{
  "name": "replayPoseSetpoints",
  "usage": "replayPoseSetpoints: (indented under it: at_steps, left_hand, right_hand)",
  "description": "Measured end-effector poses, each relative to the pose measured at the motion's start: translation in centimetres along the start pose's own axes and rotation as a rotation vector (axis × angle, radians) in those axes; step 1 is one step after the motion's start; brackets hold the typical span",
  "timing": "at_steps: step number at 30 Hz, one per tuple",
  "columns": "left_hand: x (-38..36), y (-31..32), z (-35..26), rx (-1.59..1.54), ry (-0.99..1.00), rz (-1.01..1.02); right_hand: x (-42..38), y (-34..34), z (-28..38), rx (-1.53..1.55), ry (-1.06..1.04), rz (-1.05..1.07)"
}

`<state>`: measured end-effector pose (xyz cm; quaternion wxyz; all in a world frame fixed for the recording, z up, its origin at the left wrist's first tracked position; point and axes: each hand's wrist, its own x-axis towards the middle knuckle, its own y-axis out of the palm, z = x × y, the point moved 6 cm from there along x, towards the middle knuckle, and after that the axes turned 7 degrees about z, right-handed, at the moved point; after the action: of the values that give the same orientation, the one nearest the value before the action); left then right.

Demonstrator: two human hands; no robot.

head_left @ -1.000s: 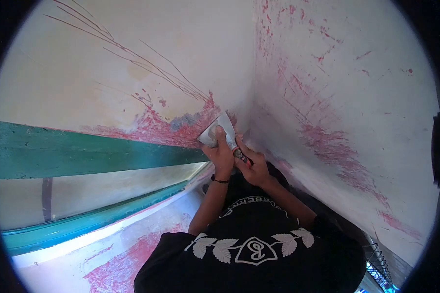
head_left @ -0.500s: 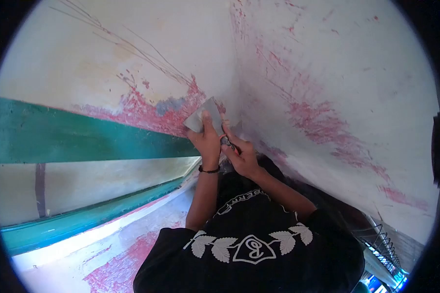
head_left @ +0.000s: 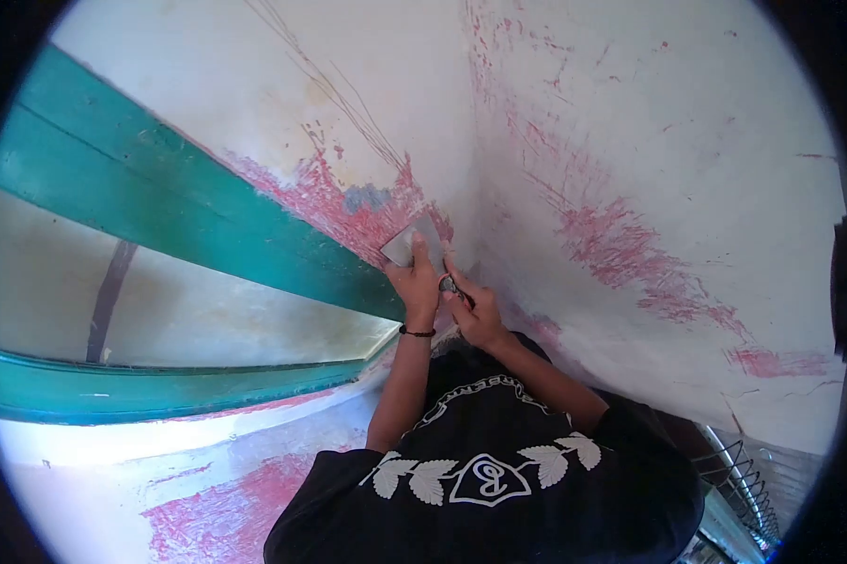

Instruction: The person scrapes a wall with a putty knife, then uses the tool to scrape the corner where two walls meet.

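Wall [head_left: 414,103]: red-streaked above green beam [head_left: 226,211]
Scraper [head_left: 428,228]: above beam's end
Left hand [head_left: 418,286]: touching blade [head_left: 400,249], closure unclear
Right hand [head_left: 479,318]: gripping handle [head_left: 460,294]

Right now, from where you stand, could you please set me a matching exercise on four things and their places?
Things
1. Flat grey metal scraper
2. Thin black bracelet
3. Long green painted board
4. Black shirt with white leaf print

Places
A. Fills the bottom middle of the view
B. Around the wrist of the left hand
C. Runs from the upper left of the view down towards the hands
D. Held up near the wall corner by the left hand and right hand

Pairs: 1-D, 2-B, 3-C, 4-A
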<state>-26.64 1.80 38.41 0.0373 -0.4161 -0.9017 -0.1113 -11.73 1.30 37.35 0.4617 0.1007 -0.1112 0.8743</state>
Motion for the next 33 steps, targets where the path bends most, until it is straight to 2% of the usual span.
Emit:
replayPoseSetpoints:
  at_steps: [6,9,12,15,21,24,27,33]
  left_hand:
    - [-0.6,0.0,-2.2,0.183,0.044,-0.014]
    - [-0.8,0.7,-3.8,0.065,0.08,-0.032]
    - [-0.1,0.3,-2.5,-0.054,-0.061,0.016]
    - [-0.2,0.1,-3.6,0.097,0.054,-0.003]
    - [0.0,0.6,-4.2,0.075,0.094,-0.078]
    - [-0.6,1.6,-5.6,-0.061,0.024,-0.069]
    - [-0.2,1.0,-4.4,0.072,0.063,-0.108]
    - [-0.4,0.9,-5.3,0.124,0.039,-0.077]
  right_hand:
    - [-0.3,0.3,0.7,-0.018,-0.035,-0.044]
    - [0.1,0.2,1.9,-0.08,-0.064,-0.07]
    - [0.5,0.4,2.1,-0.09,-0.105,-0.077]
    - [0.9,0.4,1.8,-0.075,-0.099,-0.056]
    - [1.2,-0.3,2.3,-0.122,-0.103,-0.018]
    - [0.9,-0.3,2.2,-0.071,-0.074,-0.005]
    - [1.0,-0.5,1.8,-0.053,-0.029,0.006]
    - [0.4,0.3,1.6,-0.02,-0.019,-0.034]
